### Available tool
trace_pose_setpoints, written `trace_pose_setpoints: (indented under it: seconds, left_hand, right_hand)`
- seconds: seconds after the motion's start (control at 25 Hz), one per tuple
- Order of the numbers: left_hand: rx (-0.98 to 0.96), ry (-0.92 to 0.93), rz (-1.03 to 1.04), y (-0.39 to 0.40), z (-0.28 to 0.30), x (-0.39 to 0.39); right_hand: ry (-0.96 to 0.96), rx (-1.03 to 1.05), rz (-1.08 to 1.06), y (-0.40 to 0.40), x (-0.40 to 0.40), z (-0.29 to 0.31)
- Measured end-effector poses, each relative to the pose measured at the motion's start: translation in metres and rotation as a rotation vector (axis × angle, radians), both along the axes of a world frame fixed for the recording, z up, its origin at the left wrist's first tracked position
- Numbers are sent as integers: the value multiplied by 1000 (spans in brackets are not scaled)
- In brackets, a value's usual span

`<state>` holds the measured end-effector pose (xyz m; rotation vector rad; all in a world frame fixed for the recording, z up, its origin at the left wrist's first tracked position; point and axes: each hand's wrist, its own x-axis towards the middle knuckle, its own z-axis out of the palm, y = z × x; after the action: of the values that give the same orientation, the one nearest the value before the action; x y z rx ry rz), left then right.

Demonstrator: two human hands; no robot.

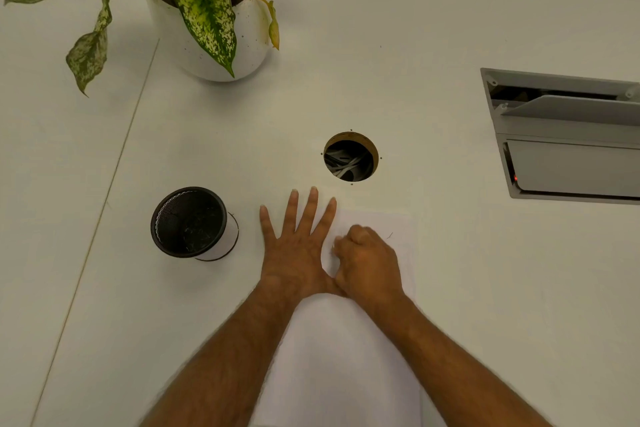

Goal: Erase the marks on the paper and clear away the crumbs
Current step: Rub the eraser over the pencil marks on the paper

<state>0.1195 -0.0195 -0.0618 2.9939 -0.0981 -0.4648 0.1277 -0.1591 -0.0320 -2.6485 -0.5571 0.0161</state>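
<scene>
Two bare hands, the left hand [294,253] and the right hand [367,260], over one sheet of white paper [346,357] on one white table [415,28]. Also counted: one potted plant [211,10], one black mesh pen cup [188,220], one round cable hole [350,156], one grey power-socket hatch [568,135]. One short pencil mark [390,235] shows on the sheet, possibly more under the hands.

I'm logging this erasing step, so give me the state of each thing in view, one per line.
Left hand: flat, fingers spread, pressing the paper's left edge.
Right hand: fist curled on the paper; any eraser hidden.
Paper: flat on the table.
Mesh cup: upright.
Cable hole: uncovered.
Desk hatch: flap raised.
</scene>
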Motion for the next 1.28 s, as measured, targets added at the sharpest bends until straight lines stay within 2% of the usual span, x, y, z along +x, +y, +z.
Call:
trace_pose_setpoints:
  seconds: [0.16, 0.48, 0.8, 1.12, 1.28]
  left_hand:
    - [15, 25, 10, 0, 0, 0]
    - [-19, 37, 5, 2, 2, -1]
    - [37, 51, 19, 0, 3, 0]
    - [-17, 76, 6, 1, 5, -1]
    - [17, 55, 10, 1, 3, -1]
  right_hand:
    - [51, 32, 22, -8, -25, 6]
    - [47, -20, -28, 17, 29, -1]
    - [17, 80, 28, -5, -20, 9]
    - [17, -6, 2, 16, 35, 1]
    - [5, 34, 86, -1, 2, 0]
